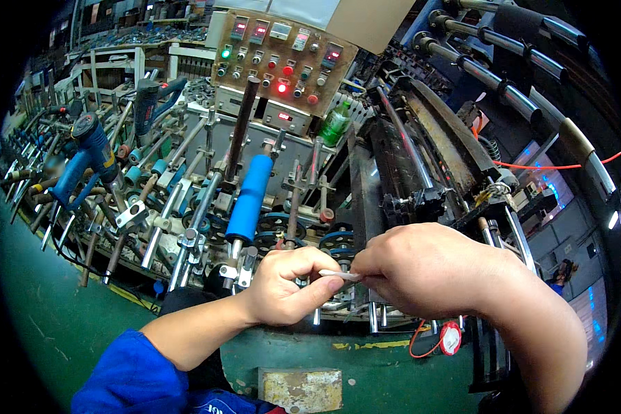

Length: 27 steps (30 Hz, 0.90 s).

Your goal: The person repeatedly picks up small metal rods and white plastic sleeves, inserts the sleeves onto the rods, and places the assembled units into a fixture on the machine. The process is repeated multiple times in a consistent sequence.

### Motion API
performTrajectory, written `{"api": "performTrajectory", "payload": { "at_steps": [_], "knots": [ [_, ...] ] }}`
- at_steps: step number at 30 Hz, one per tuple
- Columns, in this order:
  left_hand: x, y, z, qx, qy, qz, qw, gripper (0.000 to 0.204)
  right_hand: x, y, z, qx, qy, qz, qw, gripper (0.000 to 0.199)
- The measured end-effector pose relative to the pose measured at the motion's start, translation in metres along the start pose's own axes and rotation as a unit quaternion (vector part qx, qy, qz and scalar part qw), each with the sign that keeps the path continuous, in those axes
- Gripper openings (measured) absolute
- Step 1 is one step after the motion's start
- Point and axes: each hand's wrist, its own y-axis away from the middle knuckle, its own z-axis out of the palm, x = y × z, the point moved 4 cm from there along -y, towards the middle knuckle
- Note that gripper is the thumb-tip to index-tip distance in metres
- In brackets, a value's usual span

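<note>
Head view: Nearest the camera, the right forearm (541, 324) is rising from the lower edge, to the right of the blue roller (250, 196), which is serving as reference for positions. The blue sleeve (131, 379) is covering the left arm on the near side of that roller.

The pale strip (339, 274) is lying to the right of the roller's near end and closer to the wearer, in the small gap between the two hands. Its long axis is running side to side, roughly crosswise to the roller. Neither hand is nearer: both are meeting it, one from each end.

The left hand (290, 286), just off the roller's near end, is pinching the strip between thumb and bent index finger, the other fingers curling in. The right hand (428, 269), farther right of the roller, is turning its back to the camera and closing its fingertips on the strip's right end; its remaining fingers are not showing.

The strip is appearing whitish, thin and narrow, with a pointed left end; its material cannot be told.

Beyond the roller, a control panel (281, 62) is showing lit indicators. A green bottle (335, 124) is standing beyond it, to the right.
</note>
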Motion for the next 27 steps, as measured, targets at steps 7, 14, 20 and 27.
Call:
{"api": "performTrajectory", "payload": {
  "at_steps": [7, 14, 20, 27],
  "knots": [
    [0.004, 0.0, -0.007, 0.004, -0.018, 0.027, 0.999, 0.008, -0.01, 0.001, -0.001, 0.02, -0.009, -0.017, 1.0, 0.027],
    [-0.004, 0.005, -0.009, 0.015, 0.017, -0.013, 1.0, 0.009, -0.009, -0.001, -0.006, 0.028, -0.017, -0.018, 0.999, 0.031],
    [-0.002, 0.004, -0.008, 0.06, 0.004, 0.006, 0.998, 0.011, -0.005, -0.002, 0.0, -0.001, -0.006, 0.0, 1.0, 0.031],
    [-0.003, 0.005, -0.006, 0.063, 0.013, 0.003, 0.998, 0.012, -0.008, -0.004, 0.004, -0.008, -0.004, -0.01, 1.0, 0.034]
  ]
}}
